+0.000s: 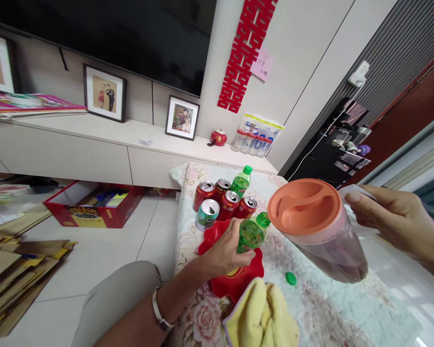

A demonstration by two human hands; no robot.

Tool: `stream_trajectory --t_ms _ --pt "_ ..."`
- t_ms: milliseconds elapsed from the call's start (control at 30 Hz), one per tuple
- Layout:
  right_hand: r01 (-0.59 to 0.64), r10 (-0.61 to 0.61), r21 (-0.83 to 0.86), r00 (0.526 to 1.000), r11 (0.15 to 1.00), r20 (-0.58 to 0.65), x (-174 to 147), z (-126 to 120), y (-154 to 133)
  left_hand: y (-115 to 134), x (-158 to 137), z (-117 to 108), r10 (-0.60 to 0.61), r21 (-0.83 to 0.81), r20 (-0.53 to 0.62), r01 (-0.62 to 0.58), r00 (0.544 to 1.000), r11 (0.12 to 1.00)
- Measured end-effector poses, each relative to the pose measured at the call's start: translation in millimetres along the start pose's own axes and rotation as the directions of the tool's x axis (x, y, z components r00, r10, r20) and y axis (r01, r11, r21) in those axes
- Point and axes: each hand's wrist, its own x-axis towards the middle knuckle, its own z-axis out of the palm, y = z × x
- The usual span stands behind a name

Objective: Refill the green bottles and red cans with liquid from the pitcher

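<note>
My left hand is wrapped round a green plastic bottle, uncapped at the top and held over a red scalloped tray. Gripped by its handle in my right hand is a clear pitcher with an orange lid. It tilts toward the bottle, its lid edge close to the bottle's mouth, and dark liquid lies inside. I cannot tell whether any liquid is flowing. A green bottle cap rests on the cloth below the pitcher. In front lies a folded yellow towel.
Behind the tray stand several red cans, a green can and another capped green bottle. A floral cloth covers the table. On the floor at left are a red box and flattened cardboard.
</note>
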Motion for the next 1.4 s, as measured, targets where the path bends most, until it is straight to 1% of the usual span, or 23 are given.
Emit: stream_trajectory --t_ms 333,567,933,1233,1400 --pt "0.017 -0.017 0.008 1.000 1.000 0.002 -0.7 -0.7 0.1 -4.4 0.6 1.3 0.013 0.013 0.007 -0.013 1.000 1.000" --pt "0.041 -0.040 -0.004 0.999 0.999 0.005 -0.4 0.1 1.3 -5.4 0.6 1.9 0.025 0.007 -0.011 -0.025 1.000 1.000" --pt "0.030 -0.030 -0.013 1.000 0.999 0.000 -0.2 -0.3 -1.5 -5.0 0.7 1.6 0.011 0.011 -0.005 -0.011 1.000 1.000" --pt "0.024 -0.024 -0.006 1.000 1.000 0.003 0.4 0.3 -1.1 -7.6 0.7 2.6 0.042 0.014 -0.018 -0.042 0.999 0.999" --pt "0.014 -0.014 -0.002 1.000 1.000 0.008 -1.2 -1.3 1.4 -5.9 0.0 2.5 0.030 0.020 -0.014 -0.030 0.999 0.999"
